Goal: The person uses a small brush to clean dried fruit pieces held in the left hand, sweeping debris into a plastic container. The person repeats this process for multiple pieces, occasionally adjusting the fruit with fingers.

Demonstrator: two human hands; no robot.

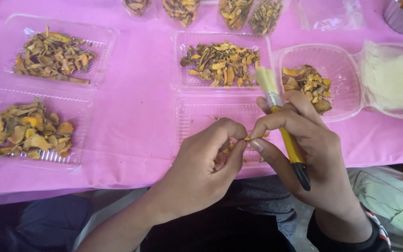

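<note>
The left hand and right hand pinch one small dried yellow piece between fingertips, over the empty clear tray; the right also grips a yellow-handled brush.

My left hand hides most of the small orange piece pinched between my fingers. At the desk's far edge, four bags of dried slices are cut off.

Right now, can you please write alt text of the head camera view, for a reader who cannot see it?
Two bare hands pinch a small dried orange piece together; the right hand also holds a yellow-handled brush, beside the left hand. Clear plastic trays of dried yellow-brown slices lie on a pink table cover.
</note>
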